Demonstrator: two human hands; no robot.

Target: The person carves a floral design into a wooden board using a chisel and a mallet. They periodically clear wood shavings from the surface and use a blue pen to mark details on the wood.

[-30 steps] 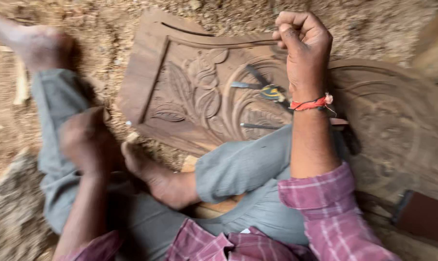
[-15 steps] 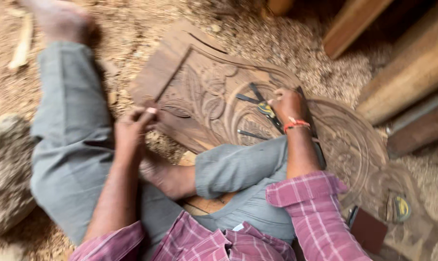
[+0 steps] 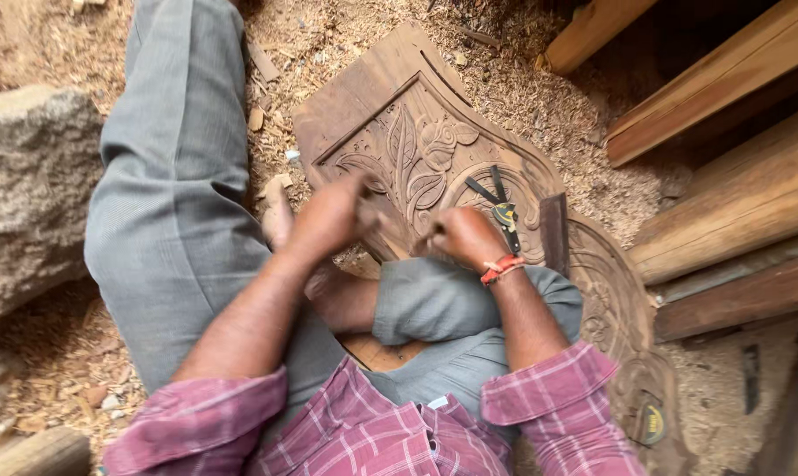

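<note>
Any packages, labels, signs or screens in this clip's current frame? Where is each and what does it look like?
No packages, signs or screens.
Small round yellow-and-dark label or badge: on the lower right end of the carved brown wooden panel, near the plaid sleeve.
Yellow patch on the dark metal hand tools lying on the panel, just beyond the right hand; too small to tell whether it is a label.

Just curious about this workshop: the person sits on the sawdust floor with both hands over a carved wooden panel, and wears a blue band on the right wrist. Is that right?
Not quite: the wrist band is red-orange, not blue, as the head view shows. The rest holds: the left hand and right hand are over the carved wooden panel on the sawdust floor.
</note>
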